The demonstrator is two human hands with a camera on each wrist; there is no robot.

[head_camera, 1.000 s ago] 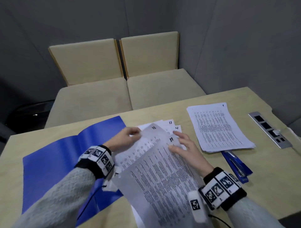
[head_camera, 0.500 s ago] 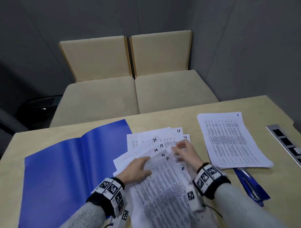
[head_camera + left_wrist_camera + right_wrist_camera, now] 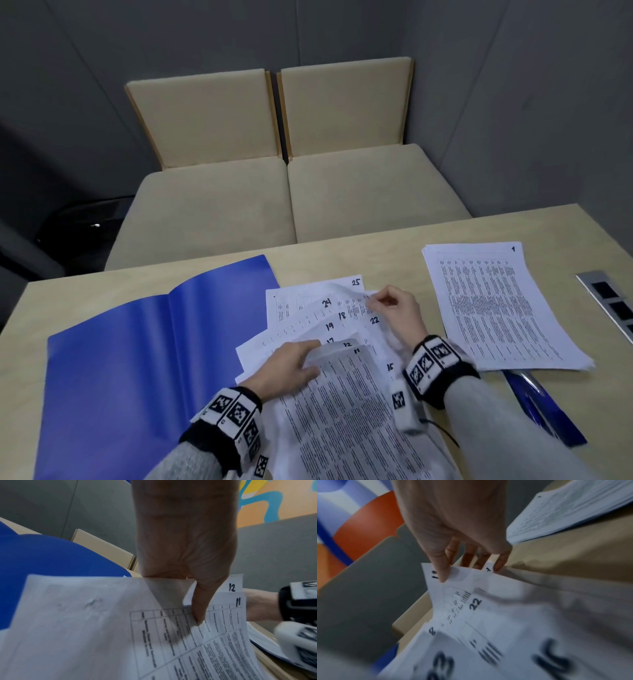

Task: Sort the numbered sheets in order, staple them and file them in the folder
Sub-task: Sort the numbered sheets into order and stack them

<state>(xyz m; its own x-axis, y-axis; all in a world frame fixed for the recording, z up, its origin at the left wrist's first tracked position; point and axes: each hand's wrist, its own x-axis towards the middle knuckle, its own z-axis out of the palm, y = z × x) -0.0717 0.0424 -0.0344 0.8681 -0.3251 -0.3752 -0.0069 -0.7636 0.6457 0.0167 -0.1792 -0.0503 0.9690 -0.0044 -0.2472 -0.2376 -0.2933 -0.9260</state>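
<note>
Several numbered sheets [image 3: 329,318] lie fanned in the middle of the table, showing 25, 24, 18, 19 and 22. My left hand [image 3: 308,356] grips the near sheets 11 and 12 [image 3: 236,595], with the thumb [image 3: 199,609] on top and the fingers underneath. My right hand [image 3: 376,299] pinches the far corner of one sheet [image 3: 453,577] between thumb and fingers, beside sheet 22 [image 3: 476,603]. The blue folder [image 3: 137,342] lies open at the left. A neat stack topped by sheet 1 [image 3: 496,308] sits at the right. A blue stapler [image 3: 537,404] lies partly under that stack.
A metal socket panel [image 3: 609,301] is set into the table at the right edge. Two beige padded seats [image 3: 291,192] stand beyond the table's far edge, against grey walls.
My left hand has lowered the raised sheet and now grips sheets 11 and 12. My right hand has moved to the fan's far side and pinched a sheet corner.
</note>
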